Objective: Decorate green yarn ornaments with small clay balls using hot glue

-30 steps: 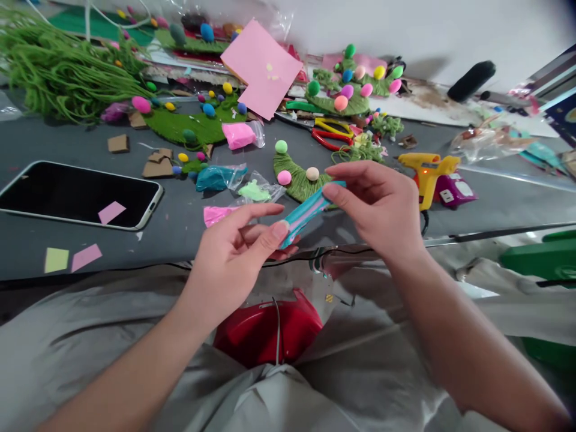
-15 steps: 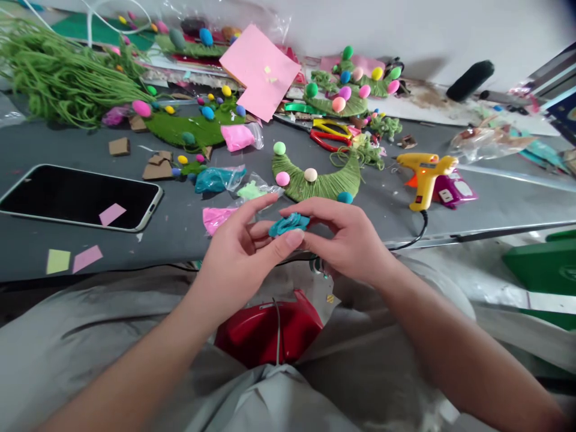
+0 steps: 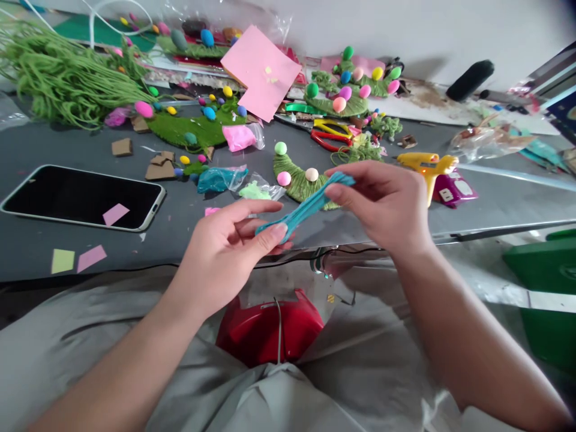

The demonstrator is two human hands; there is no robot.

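A strip of blue modelling clay [image 3: 308,207] is stretched between my two hands above the table's front edge. My left hand [image 3: 229,246] pinches its lower end between thumb and fingers. My right hand [image 3: 387,201] grips the upper end, thumb on top. Just behind the clay lies a green yarn-wrapped crescent [image 3: 299,189] with pale green, pink and cream balls on it; my right hand covers its right part. Small bags of blue clay [image 3: 220,179] and pale green clay [image 3: 255,190] lie beyond my left hand.
A phone [image 3: 83,198] lies at the left, near paper scraps. On the right, a yellow glue gun [image 3: 420,162] stands by a purple packet [image 3: 455,189]. Red-handled pliers [image 3: 330,141], green yarn [image 3: 67,78] and pink paper [image 3: 261,72] lie farther back. A red dustpan-like object [image 3: 270,330] is below.
The blue clay has gone from a folded lump to a long stretched strip. My right hand has moved right and up, away from my left, which shifted slightly left.
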